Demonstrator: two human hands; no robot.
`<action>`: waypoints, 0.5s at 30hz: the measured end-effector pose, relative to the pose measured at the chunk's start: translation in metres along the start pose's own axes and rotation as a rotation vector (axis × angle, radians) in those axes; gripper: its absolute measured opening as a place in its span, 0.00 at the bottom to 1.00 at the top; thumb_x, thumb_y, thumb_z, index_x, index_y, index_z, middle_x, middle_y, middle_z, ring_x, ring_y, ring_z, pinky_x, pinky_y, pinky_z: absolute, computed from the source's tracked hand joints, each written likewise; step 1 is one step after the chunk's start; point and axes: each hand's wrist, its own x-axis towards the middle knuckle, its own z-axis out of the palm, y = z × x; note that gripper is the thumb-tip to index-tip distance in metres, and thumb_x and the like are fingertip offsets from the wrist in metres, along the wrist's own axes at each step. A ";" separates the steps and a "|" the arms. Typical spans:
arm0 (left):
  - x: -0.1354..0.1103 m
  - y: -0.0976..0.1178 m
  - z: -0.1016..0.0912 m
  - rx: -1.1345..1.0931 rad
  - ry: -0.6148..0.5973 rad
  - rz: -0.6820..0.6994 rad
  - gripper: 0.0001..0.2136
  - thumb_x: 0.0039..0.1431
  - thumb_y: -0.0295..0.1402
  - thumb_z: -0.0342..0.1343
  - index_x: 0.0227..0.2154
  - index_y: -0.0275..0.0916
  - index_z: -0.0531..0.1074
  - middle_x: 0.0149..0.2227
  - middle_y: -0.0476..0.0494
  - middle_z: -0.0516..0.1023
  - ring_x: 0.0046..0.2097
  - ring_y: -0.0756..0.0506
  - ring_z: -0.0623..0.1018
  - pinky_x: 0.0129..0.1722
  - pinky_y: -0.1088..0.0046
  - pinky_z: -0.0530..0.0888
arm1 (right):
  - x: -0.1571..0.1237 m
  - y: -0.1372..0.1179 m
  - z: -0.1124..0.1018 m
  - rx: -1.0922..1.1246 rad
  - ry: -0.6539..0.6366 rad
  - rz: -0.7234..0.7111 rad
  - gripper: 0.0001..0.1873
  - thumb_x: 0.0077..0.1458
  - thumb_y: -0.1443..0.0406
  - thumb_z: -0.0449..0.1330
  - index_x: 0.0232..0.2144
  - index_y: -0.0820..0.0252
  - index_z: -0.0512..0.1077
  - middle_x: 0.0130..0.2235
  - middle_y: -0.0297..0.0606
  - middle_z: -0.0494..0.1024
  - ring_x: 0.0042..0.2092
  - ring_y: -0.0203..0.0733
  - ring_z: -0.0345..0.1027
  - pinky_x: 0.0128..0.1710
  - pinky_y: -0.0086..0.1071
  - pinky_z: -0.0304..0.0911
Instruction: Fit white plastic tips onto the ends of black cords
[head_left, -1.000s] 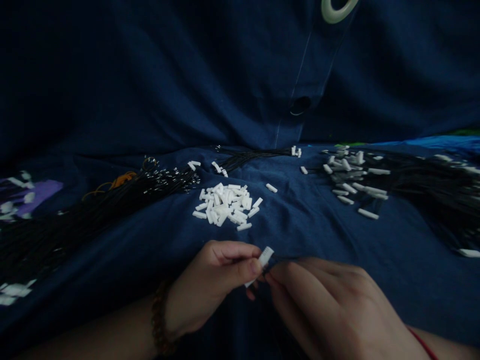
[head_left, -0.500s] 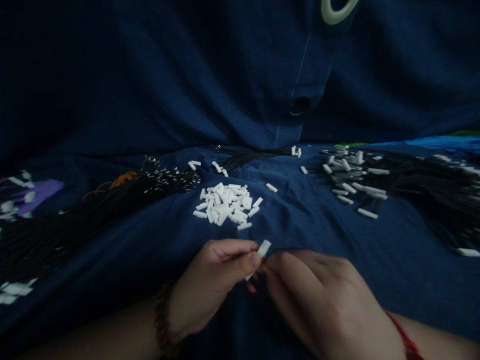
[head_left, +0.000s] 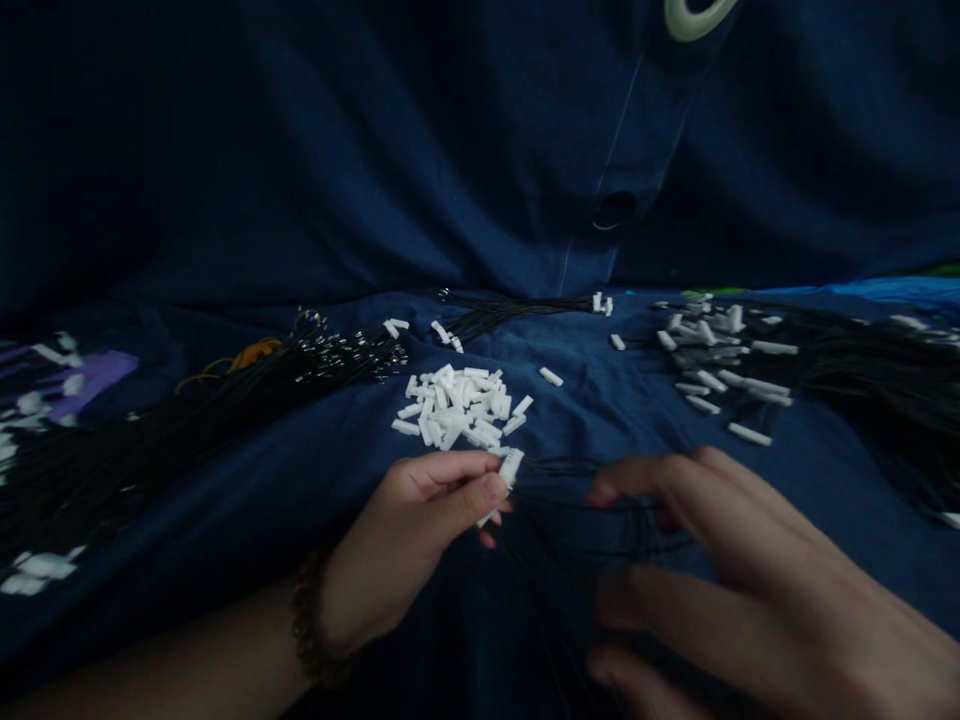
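Between the thumb and fingers of my left hand [head_left: 424, 530] is a white plastic connector housing [head_left: 511, 466], tilted, its upper end showing. Thin black wires [head_left: 559, 467] run from near it toward the right. My right hand [head_left: 739, 590] is blurred, its fingers spread apart around the dark wires, and I see nothing gripped in it. Just beyond my left hand lies a heap of loose white connector housings [head_left: 457, 405] on the dark blue cloth [head_left: 585, 425].
At left, a thick bundle of black wires [head_left: 225, 420] has bare metal ends, with an orange tie [head_left: 255, 353] and purple piece [head_left: 101, 383] near it. Black wires with white connectors [head_left: 705, 340] lie at right. A smaller wire bundle [head_left: 517, 308] lies behind the heap.
My right hand has moved away from the connector to the right and its fingers have opened. My left hand, still pinching the connector, has shifted slightly up and left.
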 end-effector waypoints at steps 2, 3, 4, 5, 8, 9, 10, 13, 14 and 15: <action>0.000 -0.001 0.000 0.030 0.035 0.006 0.05 0.52 0.32 0.55 0.28 0.37 0.73 0.26 0.51 0.71 0.29 0.53 0.68 0.27 0.79 0.65 | 0.001 -0.005 0.009 -0.038 0.000 0.027 0.08 0.51 0.61 0.53 0.24 0.52 0.71 0.43 0.36 0.63 0.39 0.48 0.57 0.33 0.41 0.57; 0.000 -0.001 0.001 0.042 0.045 0.007 0.05 0.52 0.33 0.55 0.27 0.37 0.72 0.26 0.50 0.71 0.29 0.53 0.68 0.28 0.79 0.65 | 0.002 -0.007 0.013 -0.051 -0.004 0.042 0.09 0.51 0.61 0.53 0.24 0.53 0.71 0.42 0.37 0.64 0.38 0.48 0.56 0.32 0.42 0.56; 0.000 -0.001 0.001 0.051 0.050 0.006 0.05 0.52 0.33 0.55 0.27 0.37 0.72 0.26 0.50 0.71 0.30 0.52 0.68 0.28 0.79 0.65 | 0.003 -0.009 0.016 -0.054 0.000 0.050 0.10 0.52 0.62 0.52 0.23 0.53 0.71 0.41 0.37 0.64 0.37 0.48 0.56 0.31 0.42 0.56; 0.000 -0.001 0.001 0.057 0.052 0.005 0.06 0.52 0.33 0.54 0.27 0.37 0.72 0.26 0.50 0.71 0.30 0.52 0.68 0.29 0.79 0.65 | 0.004 -0.010 0.019 -0.049 0.006 0.061 0.10 0.52 0.63 0.51 0.23 0.54 0.71 0.40 0.38 0.64 0.37 0.47 0.56 0.30 0.42 0.56; 0.000 -0.002 0.001 0.060 0.052 0.006 0.06 0.52 0.33 0.54 0.28 0.37 0.72 0.26 0.50 0.72 0.30 0.52 0.68 0.28 0.79 0.66 | 0.006 -0.011 0.021 0.006 0.017 0.091 0.11 0.52 0.65 0.51 0.22 0.54 0.71 0.39 0.38 0.65 0.37 0.46 0.56 0.30 0.40 0.56; 0.001 -0.002 0.001 0.061 0.050 0.008 0.06 0.52 0.33 0.55 0.28 0.37 0.73 0.26 0.50 0.72 0.30 0.52 0.68 0.28 0.78 0.66 | 0.007 -0.010 0.021 0.028 0.013 0.101 0.11 0.52 0.65 0.51 0.22 0.55 0.70 0.38 0.38 0.65 0.37 0.46 0.56 0.30 0.40 0.56; 0.001 -0.002 0.001 0.063 0.049 0.009 0.06 0.52 0.33 0.55 0.29 0.37 0.73 0.26 0.50 0.72 0.29 0.52 0.68 0.28 0.79 0.66 | 0.008 -0.010 0.021 0.045 0.006 0.116 0.11 0.52 0.65 0.51 0.21 0.55 0.70 0.38 0.38 0.65 0.37 0.46 0.57 0.30 0.39 0.56; 0.001 -0.003 0.001 0.067 0.047 0.007 0.05 0.52 0.33 0.55 0.29 0.37 0.73 0.27 0.50 0.72 0.30 0.52 0.68 0.28 0.79 0.66 | 0.007 -0.008 0.022 -0.043 0.035 0.099 0.14 0.54 0.65 0.49 0.21 0.58 0.70 0.41 0.40 0.67 0.41 0.50 0.58 0.33 0.43 0.56; 0.000 -0.003 0.001 0.067 0.048 0.006 0.05 0.52 0.33 0.55 0.29 0.37 0.73 0.27 0.50 0.72 0.30 0.52 0.68 0.28 0.79 0.66 | 0.006 -0.007 0.024 -0.130 0.077 0.052 0.14 0.55 0.66 0.47 0.23 0.59 0.71 0.43 0.41 0.67 0.43 0.52 0.57 0.34 0.44 0.55; 0.000 -0.003 0.001 0.066 0.048 0.006 0.05 0.52 0.33 0.55 0.29 0.37 0.73 0.27 0.50 0.72 0.31 0.52 0.68 0.28 0.79 0.66 | 0.004 -0.007 0.026 -0.223 0.120 -0.007 0.15 0.56 0.68 0.46 0.26 0.59 0.71 0.46 0.41 0.66 0.46 0.53 0.57 0.36 0.45 0.54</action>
